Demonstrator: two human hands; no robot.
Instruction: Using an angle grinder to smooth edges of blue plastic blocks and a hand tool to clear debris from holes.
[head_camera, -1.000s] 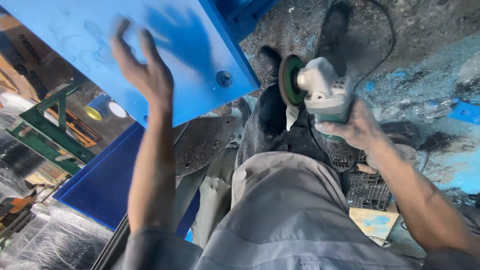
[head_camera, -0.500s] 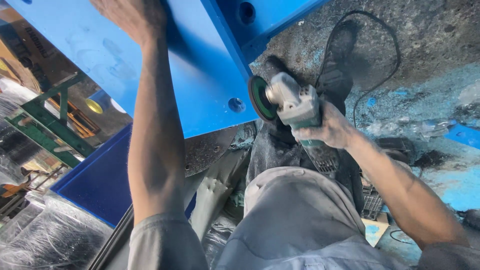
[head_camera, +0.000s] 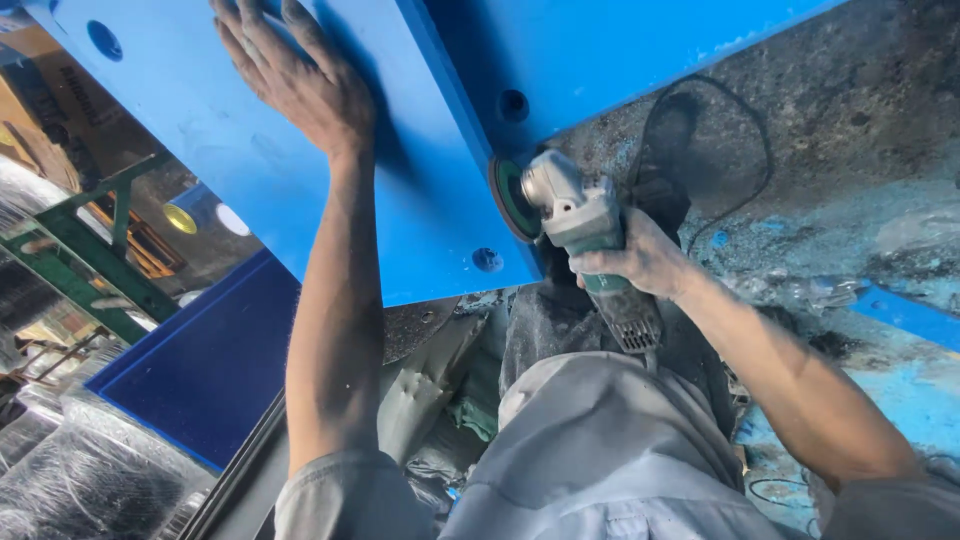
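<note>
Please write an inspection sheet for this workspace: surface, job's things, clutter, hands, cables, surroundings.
Surface: concrete floor, dusty, with blue stains.
Job's things: blue panel with round holes; grinder, its disc at the panel's edge.
Clutter: rags and debris near the legs; blue strip on the floor.
Hands: left hand flat on the panel; right hand gripping the grinder.
Cables: black cord looping over the floor.
Surroundings: green frame, dark blue sheet, plastic wrap at left.
</note>
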